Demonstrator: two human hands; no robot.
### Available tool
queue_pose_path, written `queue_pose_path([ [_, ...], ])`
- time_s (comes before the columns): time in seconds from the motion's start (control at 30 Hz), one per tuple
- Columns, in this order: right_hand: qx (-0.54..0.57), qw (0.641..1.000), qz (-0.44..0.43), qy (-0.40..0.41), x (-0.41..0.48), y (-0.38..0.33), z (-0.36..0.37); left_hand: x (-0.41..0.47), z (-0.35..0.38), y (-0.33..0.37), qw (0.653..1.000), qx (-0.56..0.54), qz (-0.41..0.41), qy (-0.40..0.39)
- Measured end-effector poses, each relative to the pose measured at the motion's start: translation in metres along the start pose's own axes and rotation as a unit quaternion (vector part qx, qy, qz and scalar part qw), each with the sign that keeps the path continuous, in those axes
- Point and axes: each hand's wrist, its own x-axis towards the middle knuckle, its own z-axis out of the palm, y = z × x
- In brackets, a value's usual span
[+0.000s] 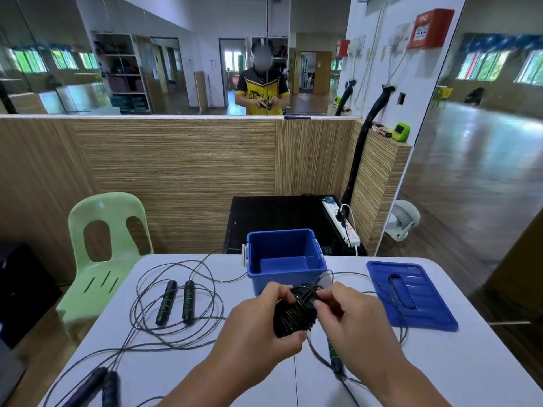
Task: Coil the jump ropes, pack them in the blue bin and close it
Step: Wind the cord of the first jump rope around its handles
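A person's left hand (258,321) grips a partly wound jump rope (293,317) above a white desk (205,365). Its fingers (276,292) are curled round the black bundle of cord and the thumb presses against the near end. The right hand (349,315) pinches a strand of the same cord at the top of the bundle, fingers (326,298) bent tight on the wire.

The rest of that cord trails right across the desk and loops over the blue lid (429,309), which lies flat at the desk's right side, apart from the hands. One rope handle (333,352), black with green bands, lies on the desk beneath the right wrist.

The blue bin (264,279) stands open and upright just beyond the hands, at the desk's far edge.

To the left, a second rope (141,306) sprawls in loose loops, its two green-banded handles (176,301) lying side by side within them. A third pair of handles (97,386), dark, rests at the desk's near left corner.

A pale green plastic chair (102,230) stands beside the desk on the left. A white power strip (342,224) lies on a black cabinet (279,215) behind the bin.
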Motion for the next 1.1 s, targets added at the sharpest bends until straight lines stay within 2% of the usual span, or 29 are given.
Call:
queue_pose_path([
  [0.4, -0.066, 0.99, -0.003, -0.123, 0.015, -0.007, -0.008, 0.0, 0.009, -0.005, 0.999, 0.039, 0.016, 0.002],
  [0.73, -0.2, 0.969, 0.02, -0.146, 0.015, -0.023, 0.01, 0.002, 0.02, -0.006, 0.997, 0.059, 0.031, 0.025],
  [1.1, -0.156, 0.977, -0.007, -0.145, 0.01, -0.009, 0.025, 0.002, 0.027, -0.01, 0.998, 0.059, 0.023, 0.026],
])
